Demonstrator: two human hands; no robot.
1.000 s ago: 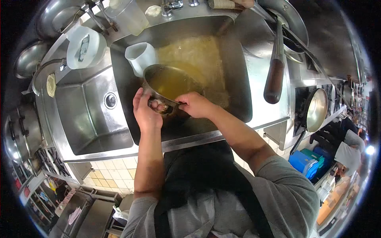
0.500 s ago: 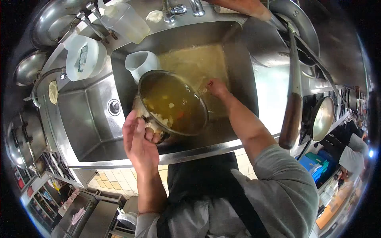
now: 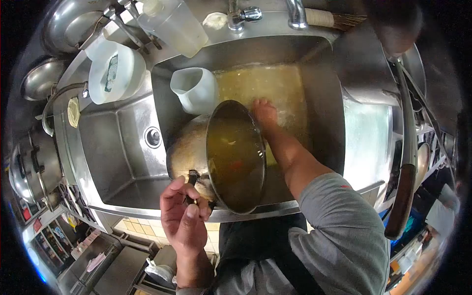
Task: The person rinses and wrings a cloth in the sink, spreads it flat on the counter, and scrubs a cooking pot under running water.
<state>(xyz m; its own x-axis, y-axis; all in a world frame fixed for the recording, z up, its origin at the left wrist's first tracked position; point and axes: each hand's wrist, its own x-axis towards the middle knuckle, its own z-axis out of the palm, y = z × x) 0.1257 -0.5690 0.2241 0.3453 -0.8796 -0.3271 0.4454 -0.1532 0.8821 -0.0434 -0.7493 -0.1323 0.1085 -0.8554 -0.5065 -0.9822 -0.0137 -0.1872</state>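
A round metal wok (image 3: 189, 142) with a stained outer side is tilted up on edge over the deep sink (image 3: 322, 147). Cloudy yellow liquid with small food bits shows inside it. My left hand (image 3: 186, 216) is closed around its small dark handle at the near left. Beyond the wok's right rim, my right hand (image 3: 265, 113) reaches down to the murky yellow water (image 3: 282, 83) in the sink. Its fingers look curled, and whatever they may hold is hidden. A white plastic jug (image 3: 196, 91) stands left of the water.
To the left is a second basin (image 3: 101, 147) with a drain. A white container (image 3: 115, 73) and a clear jug (image 3: 174, 27) stand behind it. Taps (image 3: 236, 19) line the back. A wooden-handled utensil (image 3: 403, 201) hangs over the right side, below a dark blurred shape.
The wok has tipped further onto its edge toward the right, and my left hand has turned with its handle. My right hand stays low by the water. A forearm at the top has shifted away.
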